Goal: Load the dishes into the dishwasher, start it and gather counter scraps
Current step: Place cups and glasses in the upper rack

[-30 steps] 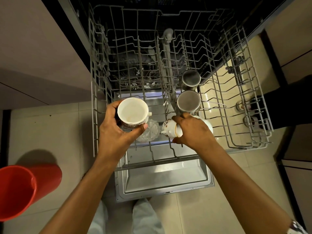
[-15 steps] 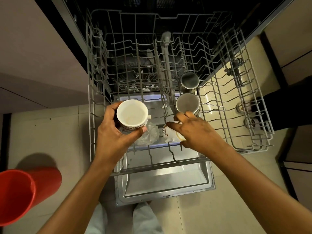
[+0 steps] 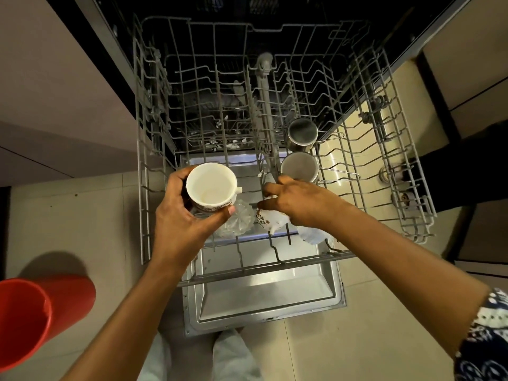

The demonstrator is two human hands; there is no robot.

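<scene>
Head view: two steel mugs [image 3: 299, 167] are racked; patterned cup [image 3: 268, 220] is gripped by right hand [image 3: 299, 203], white cup [image 3: 211, 187] by left hand [image 3: 178, 215]; loading is judged unfinished.

The rack [image 3: 140, 149] holds two steel mugs [image 3: 299, 166] at the right and two patterned white cups [image 3: 211, 185] near centre. One clear glass dish [image 3: 239, 222] lies between the cups. One red bucket [image 3: 27, 320] stands near left.

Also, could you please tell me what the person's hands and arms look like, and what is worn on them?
The left hand and right hand are bare: no gloves, no rings visible. The left forearm is uncovered as far as shown. The right arm ends in a dark navy sleeve with a white pattern.
</scene>
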